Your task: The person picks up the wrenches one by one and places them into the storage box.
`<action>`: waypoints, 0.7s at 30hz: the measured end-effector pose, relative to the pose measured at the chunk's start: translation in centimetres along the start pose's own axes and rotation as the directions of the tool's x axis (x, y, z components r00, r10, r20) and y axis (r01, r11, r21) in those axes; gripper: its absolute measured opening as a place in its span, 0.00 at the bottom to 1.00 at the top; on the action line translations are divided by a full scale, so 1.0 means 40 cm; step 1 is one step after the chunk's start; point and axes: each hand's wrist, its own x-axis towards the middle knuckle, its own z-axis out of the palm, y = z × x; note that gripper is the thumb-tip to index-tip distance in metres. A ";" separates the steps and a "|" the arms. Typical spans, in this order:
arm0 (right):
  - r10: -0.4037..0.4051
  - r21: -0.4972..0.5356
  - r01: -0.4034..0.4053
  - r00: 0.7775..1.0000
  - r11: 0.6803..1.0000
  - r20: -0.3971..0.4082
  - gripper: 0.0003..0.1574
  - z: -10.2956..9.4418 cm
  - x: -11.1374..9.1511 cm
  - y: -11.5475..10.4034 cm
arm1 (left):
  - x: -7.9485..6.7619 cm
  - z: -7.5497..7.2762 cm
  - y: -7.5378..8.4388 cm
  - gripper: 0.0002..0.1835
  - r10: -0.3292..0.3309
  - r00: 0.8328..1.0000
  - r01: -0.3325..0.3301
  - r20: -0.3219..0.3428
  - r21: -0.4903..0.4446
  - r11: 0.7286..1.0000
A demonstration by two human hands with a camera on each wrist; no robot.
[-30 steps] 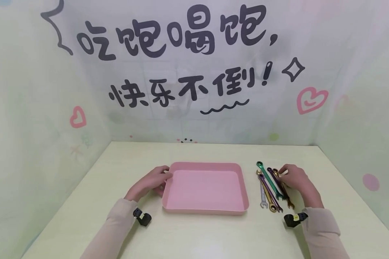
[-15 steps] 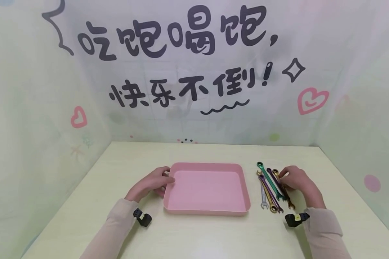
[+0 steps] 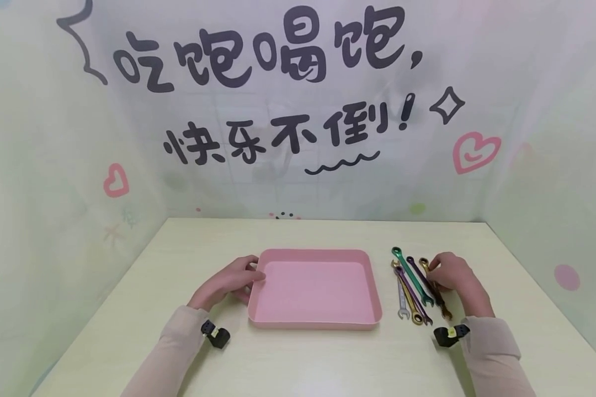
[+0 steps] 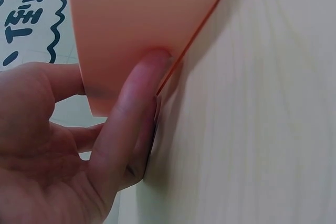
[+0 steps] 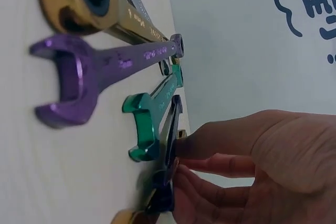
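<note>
Left hand [image 3: 230, 278] grips a shallow pink rectangular tray [image 3: 314, 256]; right hand [image 3: 452, 274] pinches a gold metal wrench [image 3: 445, 312] (likely slick, best held mid-shaft).

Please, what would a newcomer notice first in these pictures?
Probably the large dark writing across the back wall. Below it, a pink tray sits on the table, with the left grip at its left edge. Right of the tray, green, purple, gold and silver wrenches lie together, with the right grip at their right side.
</note>
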 end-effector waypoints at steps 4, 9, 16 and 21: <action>0.037 -0.005 -0.037 0.999 0.999 0.011 0.18 0.001 -0.007 -0.008 | -0.001 -0.001 -0.002 0.25 0.006 1.000 -0.006 0.006 -0.009 1.000; 0.031 -0.008 -0.031 0.999 0.999 0.012 0.16 0.003 -0.007 -0.012 | -0.001 -0.002 -0.002 0.26 0.011 1.000 -0.011 0.005 -0.009 1.000; 0.039 0.001 -0.039 0.998 0.999 0.044 0.14 0.007 -0.002 -0.007 | -0.002 0.000 -0.004 0.27 0.006 1.000 -0.006 0.005 -0.010 1.000; 0.036 0.029 -0.037 0.999 0.999 0.038 0.18 0.002 -0.003 -0.007 | -0.003 0.000 -0.002 0.29 0.010 1.000 -0.010 0.000 -0.008 1.000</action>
